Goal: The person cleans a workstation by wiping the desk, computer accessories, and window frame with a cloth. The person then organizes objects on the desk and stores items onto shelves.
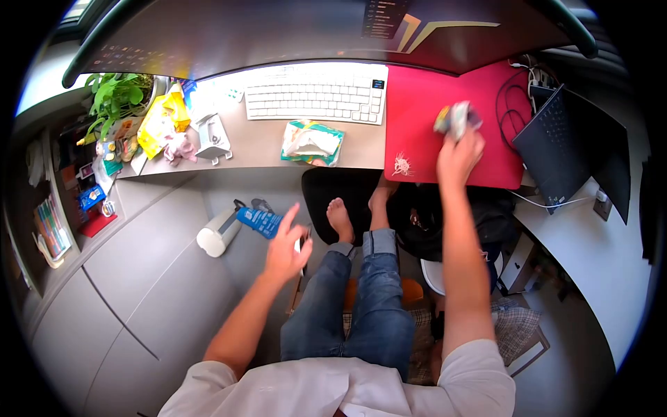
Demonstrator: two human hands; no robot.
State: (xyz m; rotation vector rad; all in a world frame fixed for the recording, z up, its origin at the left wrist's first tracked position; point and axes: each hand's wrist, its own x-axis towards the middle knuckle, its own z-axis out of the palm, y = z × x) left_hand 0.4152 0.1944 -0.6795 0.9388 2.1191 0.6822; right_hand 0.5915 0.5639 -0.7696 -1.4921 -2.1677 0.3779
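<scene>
From where I stood, with the head view looking down at the desk, the right hand [460,151] had its fingers closed around the near end of a small, motion-blurred item [458,119], pale with yellow and dark patches. The item was above the red mat [451,90], to the right of the white keyboard [313,97]; I couldn't tell whether it touched the mat. The left hand [286,244] hung in front of the desk's edge with its fingers spread, beside the blue packet [260,222] lower down. Something small and dark showed behind those fingers, too hidden to name. The tissue pack [312,143] lay just below the keyboard, and the open laptop [556,149] stood tilted beyond the mat's right side.
</scene>
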